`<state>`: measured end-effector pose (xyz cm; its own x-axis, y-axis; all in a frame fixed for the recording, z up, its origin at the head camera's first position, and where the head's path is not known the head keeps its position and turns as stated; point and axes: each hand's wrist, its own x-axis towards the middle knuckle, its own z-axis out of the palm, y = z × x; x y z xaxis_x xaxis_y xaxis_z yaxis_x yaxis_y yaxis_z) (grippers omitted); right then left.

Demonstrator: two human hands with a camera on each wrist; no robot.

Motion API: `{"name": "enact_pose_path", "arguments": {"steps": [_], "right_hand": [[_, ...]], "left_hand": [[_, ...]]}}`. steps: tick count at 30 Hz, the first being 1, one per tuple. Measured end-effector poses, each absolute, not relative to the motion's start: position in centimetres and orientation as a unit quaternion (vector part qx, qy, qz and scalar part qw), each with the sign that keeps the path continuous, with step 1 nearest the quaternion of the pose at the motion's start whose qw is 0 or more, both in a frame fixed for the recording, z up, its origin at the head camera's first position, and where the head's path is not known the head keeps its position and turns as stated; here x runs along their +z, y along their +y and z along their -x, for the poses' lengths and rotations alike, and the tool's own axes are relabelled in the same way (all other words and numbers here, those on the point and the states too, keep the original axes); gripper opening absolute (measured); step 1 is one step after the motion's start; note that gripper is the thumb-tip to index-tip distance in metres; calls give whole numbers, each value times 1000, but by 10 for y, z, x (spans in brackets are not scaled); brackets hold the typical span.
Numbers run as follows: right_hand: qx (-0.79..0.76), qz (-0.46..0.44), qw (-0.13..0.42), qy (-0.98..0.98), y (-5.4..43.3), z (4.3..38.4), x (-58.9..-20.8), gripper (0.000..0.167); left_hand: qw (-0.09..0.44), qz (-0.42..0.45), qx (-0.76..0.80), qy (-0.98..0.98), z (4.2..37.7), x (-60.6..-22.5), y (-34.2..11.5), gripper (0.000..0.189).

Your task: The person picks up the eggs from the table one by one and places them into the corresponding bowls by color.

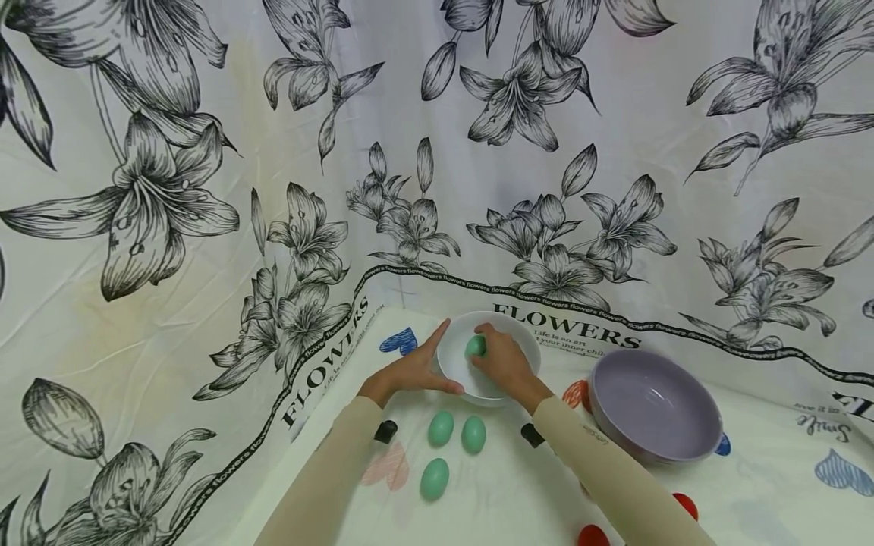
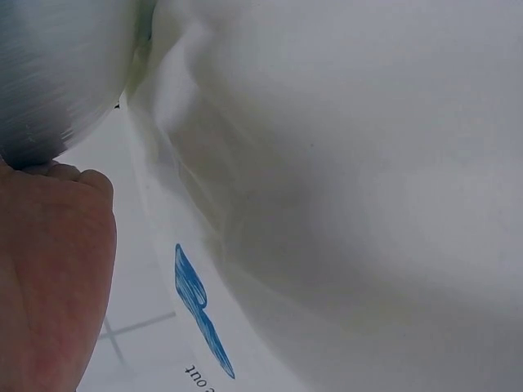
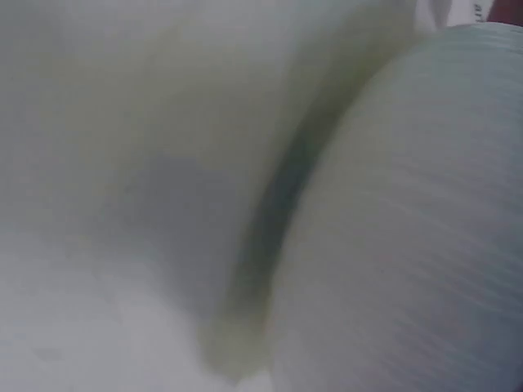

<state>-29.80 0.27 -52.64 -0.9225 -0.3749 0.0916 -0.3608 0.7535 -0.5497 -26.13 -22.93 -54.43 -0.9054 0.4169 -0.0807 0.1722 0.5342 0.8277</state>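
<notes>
A white bowl point(image 1: 447, 362) stands at the back of the cloth-covered surface. My left hand point(image 1: 410, 371) holds it from the left, thumb and fingers spread along its outer wall; in the left wrist view, part of that hand point(image 2: 57, 269) shows against the curved bowl wall point(image 2: 73, 73). Inside the bowl, my right hand point(image 1: 507, 364) pinches a green egg point(image 1: 476, 346) between thumb and fingers. Nearer to me, between the forearms, lie three more green eggs: one on the left point(image 1: 441, 428), another on the right point(image 1: 473, 434) and the nearest one point(image 1: 435, 479). The right wrist view shows no fingers.
A larger purple bowl point(image 1: 655, 409) stands to the right of my right forearm. Two red rounded things point(image 1: 592, 535) lie partly hidden by that sleeve. Flower-printed cloth point(image 1: 410, 189) rises behind and at the left. A small black device sits at each wrist.
</notes>
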Motion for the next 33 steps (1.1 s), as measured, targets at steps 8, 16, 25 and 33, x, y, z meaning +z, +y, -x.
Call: {"name": "enact_pose_path", "arguments": {"steps": [8, 16, 25, 33], "right_hand": [[-381, 251, -52, 888, 19, 273, -480, 64], [-471, 320, -118, 814, 26, 208, -440, 69], [-469, 314, -9, 825, 20, 129, -485, 74], [-424, 289, 95, 853, 13, 103, -553, 76]], "left_hand": [[138, -171, 446, 867, 259, -544, -229, 147], [134, -192, 453, 860, 260, -544, -230, 145], [125, -187, 437, 871, 265, -539, -229, 147], [132, -176, 440, 871, 264, -540, -227, 149]]}}
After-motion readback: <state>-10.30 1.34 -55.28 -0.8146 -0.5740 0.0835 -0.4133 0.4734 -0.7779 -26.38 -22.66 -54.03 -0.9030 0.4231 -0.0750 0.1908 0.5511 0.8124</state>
